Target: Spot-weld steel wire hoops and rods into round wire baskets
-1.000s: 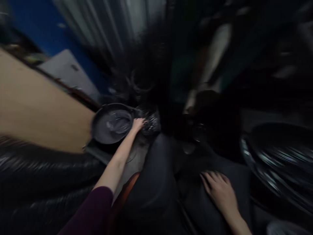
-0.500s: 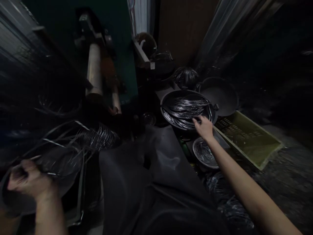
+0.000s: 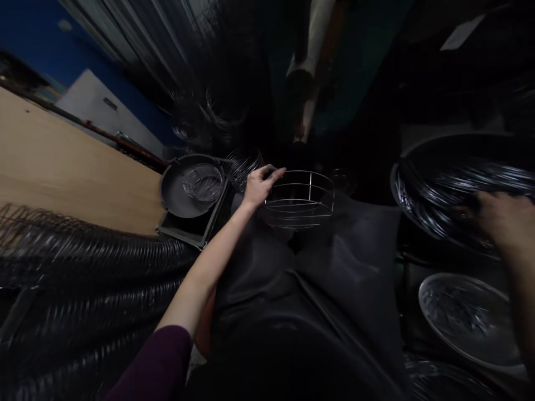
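Note:
My left hand (image 3: 259, 185) pinches the upper rim of a round wire frame (image 3: 298, 201), which hangs over the dark apron (image 3: 355, 245) on my lap. The frame has several thin hoops joined by short upright wires. My right hand (image 3: 504, 214) reaches into a large round pan at the right, its blurred fingertips among shiny bent wires (image 3: 472, 178). Whether those fingers grip any wire is hidden. Below that pan is a smaller round dish (image 3: 493, 348) with short metal pieces inside.
Left of centre a grey pan (image 3: 173, 195) with wire pieces rests on a green crate (image 3: 181, 234). Stacked wire racks (image 3: 104, 301) fill the lower left, below a wooden board (image 3: 75, 161). A machine with a pale cylinder (image 3: 320, 28) stands ahead.
The view has swung to the left. My left hand has come from the grey pan to above my lap, now with the wire frame. My right hand remains at the pan of bent wires.

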A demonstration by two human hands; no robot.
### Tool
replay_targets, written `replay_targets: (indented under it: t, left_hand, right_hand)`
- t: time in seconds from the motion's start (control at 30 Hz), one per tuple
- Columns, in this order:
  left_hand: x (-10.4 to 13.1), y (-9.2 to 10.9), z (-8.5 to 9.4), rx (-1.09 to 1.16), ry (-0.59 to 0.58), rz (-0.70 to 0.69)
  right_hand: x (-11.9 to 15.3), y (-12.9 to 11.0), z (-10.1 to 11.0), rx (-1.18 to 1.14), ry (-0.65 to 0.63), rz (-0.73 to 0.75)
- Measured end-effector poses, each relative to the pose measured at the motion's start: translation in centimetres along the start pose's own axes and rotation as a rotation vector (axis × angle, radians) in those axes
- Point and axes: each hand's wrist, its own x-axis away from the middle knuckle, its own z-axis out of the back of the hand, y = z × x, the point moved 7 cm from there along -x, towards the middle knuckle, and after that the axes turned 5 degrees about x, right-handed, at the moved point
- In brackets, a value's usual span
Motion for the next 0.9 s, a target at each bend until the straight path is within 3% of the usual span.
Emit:
replay_targets:
  t: [0.1,0.2,0.3,0.37,0.5,0.73,0.83,0.9]
  left_hand:
    - [0.5,-1.1,-1.1,0.039,-0.029,0.013]
    - [2.5,-4.5,-2.0,0.026,0.006,0.112]
    - [5.6,-7.7,-2.6,-0.190,-0.042,0.180]
    - [7.3,-8.3,-2.2,-0.357,-0.068,0.152]
    - [8.5,-6.0,-0.9,-0.547,-0.071,0.019]
    - [7.5,-1.2,-0.3,-0.349,0.079,-0.167]
    - [7.2,-0.1,-0.9,-0.290,0.072,-0.217]
    - [7.0,1.2,-1.8,-0.250,0.050,-0.197]
  right_hand:
    - [0.5,-0.4,0.5,0.123,-0.003,0.086]
    - [1.3,-0.6,1.0,0.110,0.033,0.136]
    - [1.6,-0.1,0.5,0.129,-0.008,0.137]
    - [1.6,0.2,0.1,0.174,-0.017,0.132]
    - [1.6,0.6,-0.1,0.207,-0.001,0.100]
    - [1.6,0.0,0.5,0.028,0.068,0.136]
    - [2.1,0.2,2.0,-0.103,0.167,0.035]
    - [3.2,-0.4,4.1,-0.319,0.244,-0.082]
